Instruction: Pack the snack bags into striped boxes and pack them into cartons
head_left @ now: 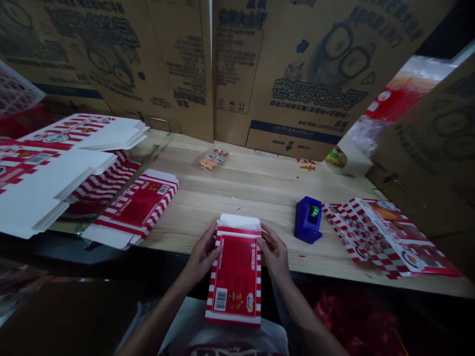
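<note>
A red box with red-and-white striped edges (237, 272) is held upright over the front edge of the table, its white flap at the far end. My left hand (204, 251) grips its left side, and my right hand (273, 249) grips its right side, both near the flap end. Another striped box (143, 205) lies on the table to the left, with a white flap toward me. Right of my hands stands a blue tape dispenser (308, 220) with a green roll.
Flat printed box blanks (67, 158) are piled at the left. Checkered red packages (393, 237) lie at the right. A small clear packet (213, 159) and orange bits (307, 165) rest near large cartons (289, 74) along the table's back (260, 190).
</note>
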Demonstrator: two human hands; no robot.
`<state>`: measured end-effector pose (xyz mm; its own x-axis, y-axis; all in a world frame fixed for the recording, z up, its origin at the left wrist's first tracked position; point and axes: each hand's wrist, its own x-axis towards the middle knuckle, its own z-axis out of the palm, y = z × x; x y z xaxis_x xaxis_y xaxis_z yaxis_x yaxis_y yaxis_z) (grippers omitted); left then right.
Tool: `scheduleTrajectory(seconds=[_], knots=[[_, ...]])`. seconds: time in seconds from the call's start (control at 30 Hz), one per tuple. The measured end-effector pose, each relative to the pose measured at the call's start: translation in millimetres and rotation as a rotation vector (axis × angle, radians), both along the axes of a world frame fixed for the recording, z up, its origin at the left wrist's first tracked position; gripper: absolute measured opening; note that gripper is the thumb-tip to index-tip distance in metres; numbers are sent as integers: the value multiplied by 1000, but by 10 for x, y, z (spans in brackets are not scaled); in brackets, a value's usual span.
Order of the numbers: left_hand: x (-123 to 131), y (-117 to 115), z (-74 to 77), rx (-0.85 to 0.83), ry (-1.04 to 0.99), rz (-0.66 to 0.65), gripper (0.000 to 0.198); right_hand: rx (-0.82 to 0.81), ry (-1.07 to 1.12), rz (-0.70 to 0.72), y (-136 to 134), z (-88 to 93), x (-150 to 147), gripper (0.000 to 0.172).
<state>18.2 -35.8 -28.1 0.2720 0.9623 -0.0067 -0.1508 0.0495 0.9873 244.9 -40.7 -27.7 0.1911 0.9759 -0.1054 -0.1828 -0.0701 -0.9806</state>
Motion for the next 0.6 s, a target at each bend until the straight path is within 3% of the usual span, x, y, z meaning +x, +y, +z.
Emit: scheduleTrajectory(seconds=[0.17,0.27,0.37,0.43,0.53,0.6], knots=[[55,-124,-17,-70,-70,-116,64,0,-173,31,-181,-124,57,32],[83,-139,6,-60,37,-135,44,36,-198,52,-244,-129,66,19],[135,-94,43,73,237,-34,12,61,-245,51,-254,-116,33,15],[178,-55,55,151,311,67,15,58,-214,9,-241,-100,-8,16],[241,-28,56,73,205,166,15,26,-50,-42,-210,-49,-56,31],[266,-28,65,-46,69,223,13,-29,46,12,-189,-8,-56,38]])
